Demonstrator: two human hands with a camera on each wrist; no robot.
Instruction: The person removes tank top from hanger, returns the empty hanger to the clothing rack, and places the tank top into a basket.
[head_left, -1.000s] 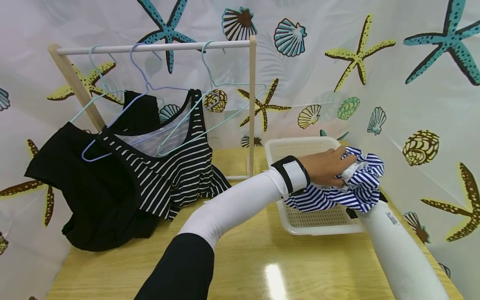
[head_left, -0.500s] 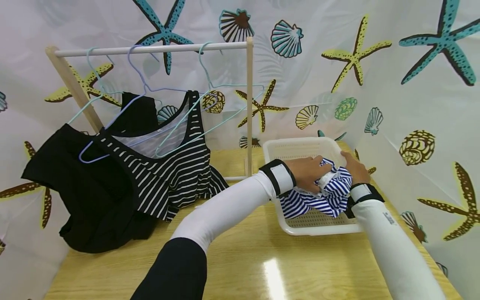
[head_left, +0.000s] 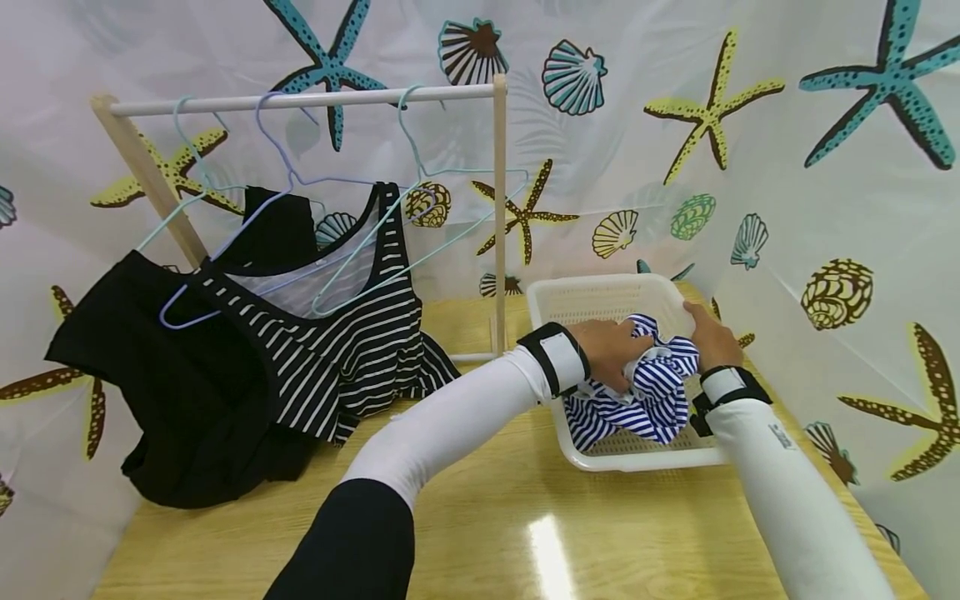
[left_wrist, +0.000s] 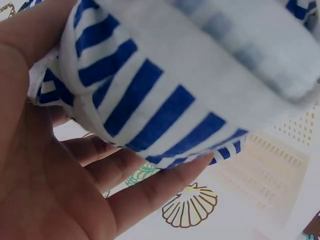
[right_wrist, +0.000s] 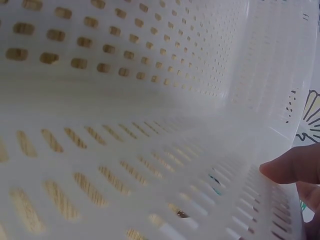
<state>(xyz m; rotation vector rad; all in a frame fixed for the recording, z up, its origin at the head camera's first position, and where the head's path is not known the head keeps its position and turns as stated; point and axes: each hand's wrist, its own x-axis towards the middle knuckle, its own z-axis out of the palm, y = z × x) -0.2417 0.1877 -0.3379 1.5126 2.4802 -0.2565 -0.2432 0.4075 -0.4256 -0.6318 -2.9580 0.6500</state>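
Observation:
A crumpled blue-and-white striped garment is over the white plastic basket, overlapping its inside in the head view. My left hand holds the bunched cloth. In the left wrist view, the thumb lies over the striped cloth and the fingers curve beneath it. On the basket's right side, my right hand grips the rim. The right wrist view shows the thumb on the inner face of the slotted basket wall, with other fingers outside.
A clothes rack stands at the left with several hangers. On it hang a black garment and a black-and-white striped top. A teal hanger at the right end bears no garment. Starfish-print curtain surrounds the wooden table.
The striped garment has moved left and lower over the basket with my left hand. My right hand, earlier hidden behind the cloth, has come into sight on the basket's right rim.

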